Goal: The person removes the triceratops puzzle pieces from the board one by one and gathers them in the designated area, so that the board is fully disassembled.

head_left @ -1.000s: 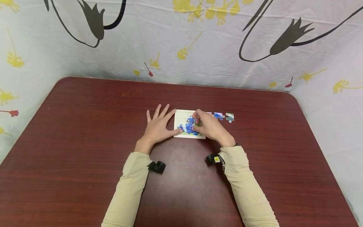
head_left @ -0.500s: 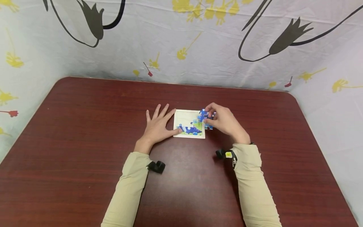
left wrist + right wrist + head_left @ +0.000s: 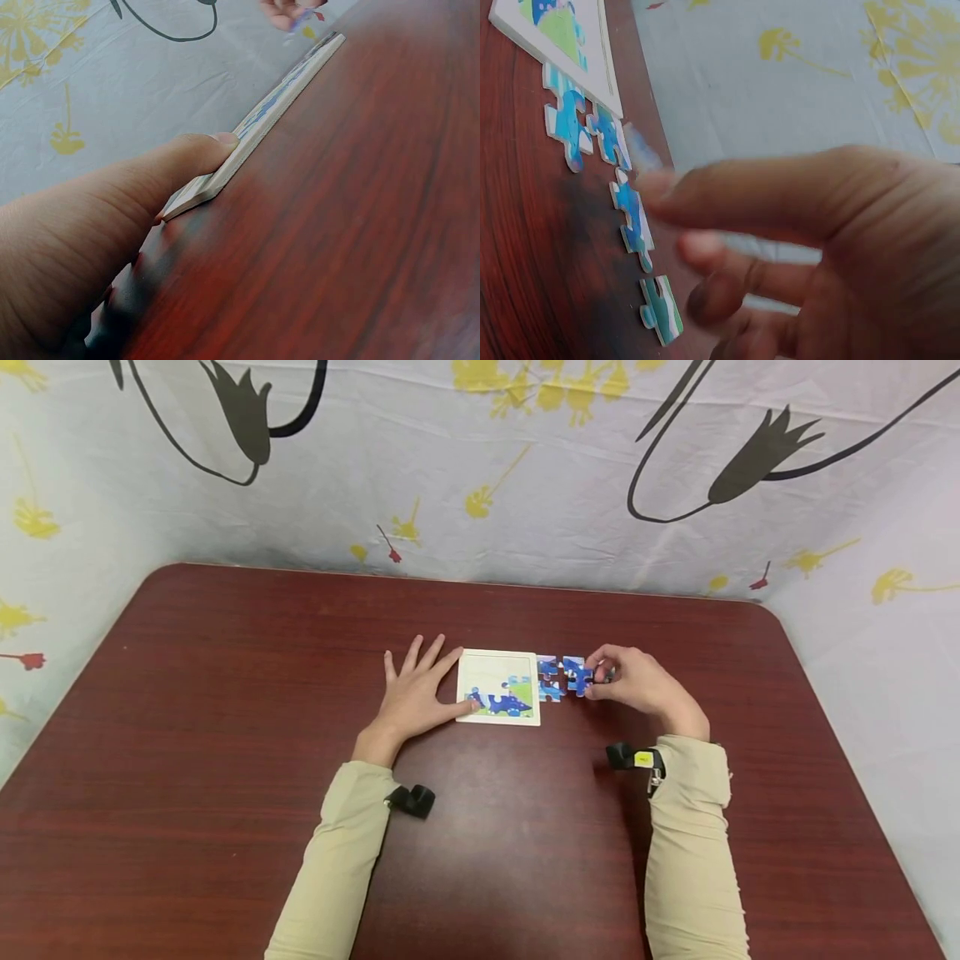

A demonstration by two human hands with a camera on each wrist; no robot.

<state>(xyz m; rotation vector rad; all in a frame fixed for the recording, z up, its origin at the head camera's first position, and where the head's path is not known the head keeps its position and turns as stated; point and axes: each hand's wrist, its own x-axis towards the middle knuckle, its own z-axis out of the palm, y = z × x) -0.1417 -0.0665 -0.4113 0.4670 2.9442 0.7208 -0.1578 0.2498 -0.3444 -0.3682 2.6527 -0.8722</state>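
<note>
A square white puzzle tray (image 3: 497, 653) lies on the table, with several joined pieces (image 3: 504, 703) of a blue and green picture along its lower and right part. My left hand (image 3: 412, 697) lies with fingers spread at its left side, thumb on the tray's edge. In the left wrist view the thumb (image 3: 202, 152) presses the wooden rim. Right of the tray, my right hand (image 3: 637, 681) pinches a blue puzzle piece (image 3: 581, 682) between thumb and fingers, close over the loose pieces. That piece is blurred and seen nearly edge-on in the right wrist view.
Blue loose puzzle pieces (image 3: 568, 124) lie against the tray's right side, another blue piece (image 3: 631, 214) beyond them. Farther right is a green and white piece (image 3: 661, 309), mostly hidden behind the right hand in the head view. A patterned cloth (image 3: 525, 543) hangs behind the table.
My right hand has moved right from over the tray, carrying the blue puzzle piece out past its edge. The left hand has stayed at the tray's left side.
</note>
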